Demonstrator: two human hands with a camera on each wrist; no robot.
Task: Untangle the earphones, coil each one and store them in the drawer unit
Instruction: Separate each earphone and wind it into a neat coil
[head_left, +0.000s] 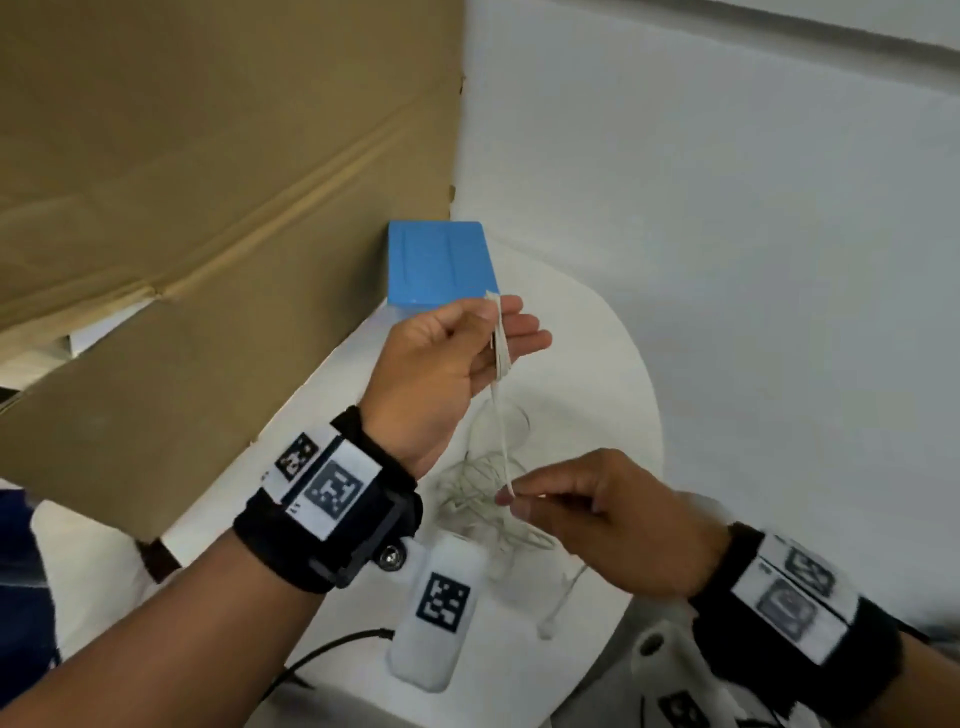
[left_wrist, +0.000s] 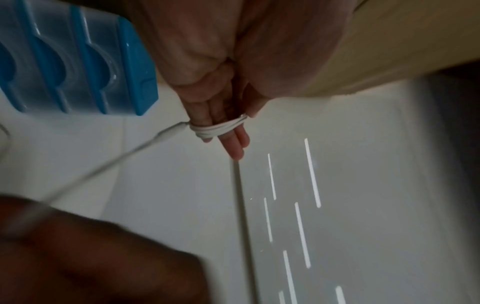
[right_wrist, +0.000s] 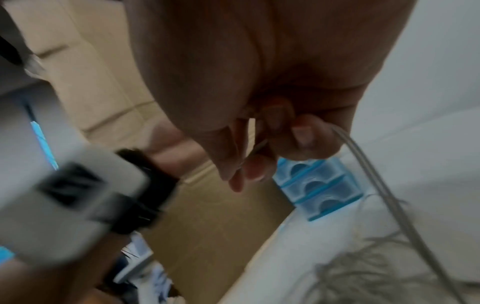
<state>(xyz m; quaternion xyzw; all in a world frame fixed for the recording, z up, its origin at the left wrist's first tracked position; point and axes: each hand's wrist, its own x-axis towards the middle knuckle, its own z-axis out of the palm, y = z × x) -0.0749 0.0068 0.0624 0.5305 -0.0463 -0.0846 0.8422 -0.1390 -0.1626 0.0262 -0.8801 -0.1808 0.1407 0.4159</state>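
Observation:
My left hand (head_left: 511, 325) is raised in front of the blue drawer unit (head_left: 441, 265), fingers straight, with a white earphone cable coil (head_left: 500, 348) wound round them and the thumb pressing on it. The left wrist view shows the coil (left_wrist: 215, 129) round the fingers (left_wrist: 239, 144). A taut cable stretch (head_left: 503, 431) runs down to my right hand (head_left: 511, 504), which pinches it between thumb and forefinger. Beneath the hands a tangle of white earphones (head_left: 478, 493) lies on the round white table (head_left: 597, 364). The drawer unit (right_wrist: 319, 189) has three translucent drawers, all closed.
A large brown cardboard sheet (head_left: 182, 208) leans along the left side, just behind the drawer unit. One earbud (head_left: 548, 626) hangs near the table's front edge. A white wall (head_left: 753, 234) stands behind and to the right.

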